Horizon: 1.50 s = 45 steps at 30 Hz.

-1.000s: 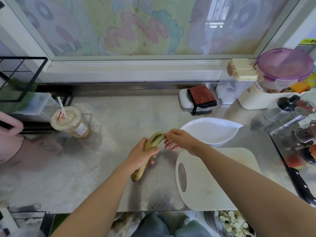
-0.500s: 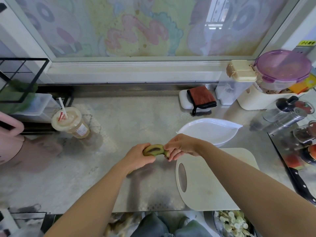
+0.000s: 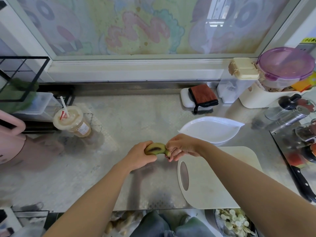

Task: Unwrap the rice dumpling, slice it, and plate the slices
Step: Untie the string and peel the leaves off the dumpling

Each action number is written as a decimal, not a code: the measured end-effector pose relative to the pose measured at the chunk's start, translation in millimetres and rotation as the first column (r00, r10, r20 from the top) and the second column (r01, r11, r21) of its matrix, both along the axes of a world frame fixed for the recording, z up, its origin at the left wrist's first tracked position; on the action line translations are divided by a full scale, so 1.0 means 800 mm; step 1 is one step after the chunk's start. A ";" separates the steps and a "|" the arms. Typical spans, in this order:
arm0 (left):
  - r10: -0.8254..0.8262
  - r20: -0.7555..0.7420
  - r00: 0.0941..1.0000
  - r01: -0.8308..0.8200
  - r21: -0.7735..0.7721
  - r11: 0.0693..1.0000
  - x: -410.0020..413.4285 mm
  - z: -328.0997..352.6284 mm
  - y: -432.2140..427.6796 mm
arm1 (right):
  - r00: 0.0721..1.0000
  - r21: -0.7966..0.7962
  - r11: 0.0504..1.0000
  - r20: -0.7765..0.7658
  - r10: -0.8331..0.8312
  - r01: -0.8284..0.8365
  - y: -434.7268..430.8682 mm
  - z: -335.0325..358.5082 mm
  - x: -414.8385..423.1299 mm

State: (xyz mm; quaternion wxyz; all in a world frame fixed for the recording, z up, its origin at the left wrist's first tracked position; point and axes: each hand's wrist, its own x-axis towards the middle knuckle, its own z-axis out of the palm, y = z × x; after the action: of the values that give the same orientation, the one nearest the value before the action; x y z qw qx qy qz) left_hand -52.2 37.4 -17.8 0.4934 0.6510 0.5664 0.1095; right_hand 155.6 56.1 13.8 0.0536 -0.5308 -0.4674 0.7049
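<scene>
The long, green-yellow, leaf-wrapped rice dumpling (image 3: 154, 148) is held in the air above the steel bench (image 3: 119, 117), just left of the far corner of the pale plastic cutting board (image 3: 222, 177). The left hand (image 3: 140, 156) curls round its body from below. The right hand (image 3: 183, 147) pinches the tapered end nearest the board, where a leaf tip or tie seems to sit, though it is too small to make out. The unwrapping step looks barely begun, since the leaf covers nearly all of the dumpling. To do it well, the left hand should grip firmly without squashing the sticky rice, while the right peels the loose end away along the length rather than tearing across it. Shifting the work over the board would catch anything that drops. There is room for that, as the board's surface is bare. The white leaf-shaped plate (image 3: 212, 130) lies just beyond the right hand, so a wide pull that way could knock its rim. The black-handled knife (image 3: 301, 182) lies at the board's right side, well apart, and the lidded drink cup with a straw (image 3: 71, 122) stands far to the left. The front edge of the bench runs under both forearms.
</scene>
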 end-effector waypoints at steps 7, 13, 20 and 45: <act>-0.029 -0.006 1.000 0.029 0.050 0.998 -0.001 0.002 -0.004 | 0.997 0.057 0.998 0.078 0.029 -0.034 -0.005 0.004 -0.017; -0.016 -0.015 1.000 0.017 0.093 0.995 0.000 0.006 -0.012 | 0.999 0.053 0.998 0.026 -0.047 0.046 -0.014 0.001 -0.025; -0.009 0.069 0.998 -0.003 0.166 0.986 -0.008 0.008 -0.012 | 0.955 -0.243 0.969 -0.278 -0.106 0.037 -0.013 0.011 -0.011; 0.005 -0.184 0.983 0.061 0.348 0.936 0.021 0.023 -0.013 | 0.951 -0.194 0.944 -0.102 -0.291 0.268 -0.021 0.005 -0.023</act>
State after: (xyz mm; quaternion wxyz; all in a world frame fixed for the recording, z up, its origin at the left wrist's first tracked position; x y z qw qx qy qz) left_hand -35.5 26.7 0.6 0.3169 0.7439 0.5709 0.1422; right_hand 136.8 39.0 17.9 0.1358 -0.5476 -0.3182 0.7618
